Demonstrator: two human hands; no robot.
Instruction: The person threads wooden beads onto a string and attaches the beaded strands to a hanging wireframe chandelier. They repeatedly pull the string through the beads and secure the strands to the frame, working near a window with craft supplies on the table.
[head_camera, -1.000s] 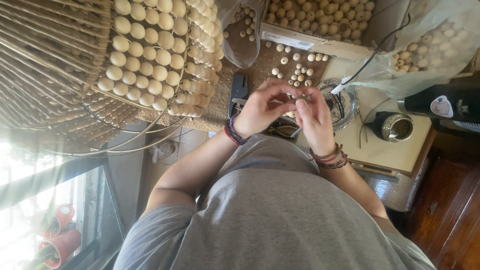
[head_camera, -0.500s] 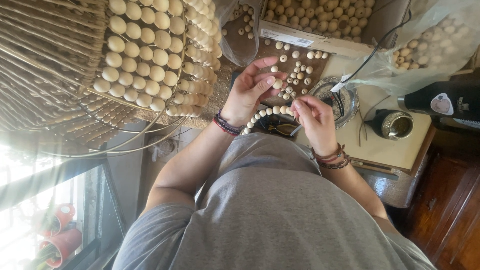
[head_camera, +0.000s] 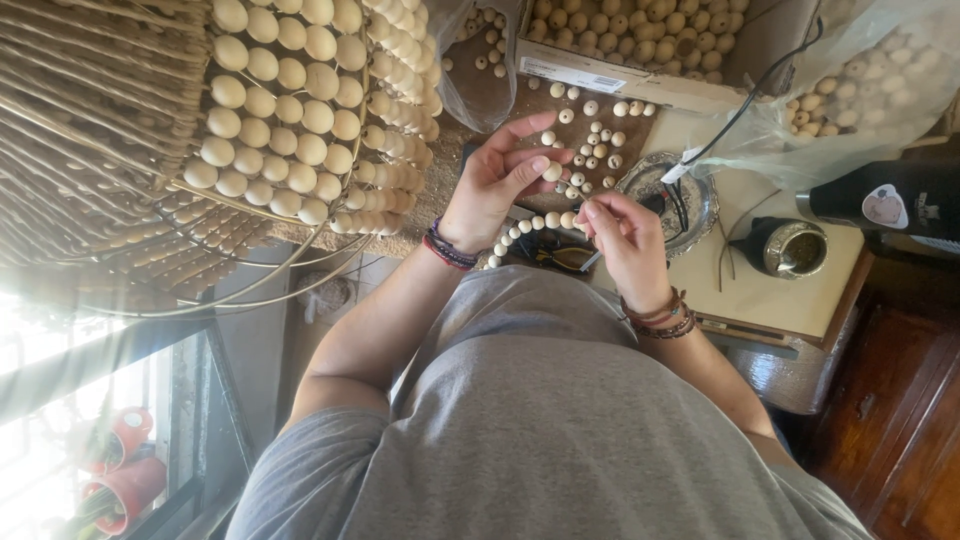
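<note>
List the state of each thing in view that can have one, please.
Left hand: pinching one pale round wooden bead.
Right hand: holding the end of a curved string of pale beads.
Cardboard box of beads: open.
Clear plastic bag of beads: open.
Small metal cup: upright.

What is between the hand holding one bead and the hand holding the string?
In the head view, a short run of strung beads bridges the gap between the left hand, pinching a single bead, and the right hand.
</note>
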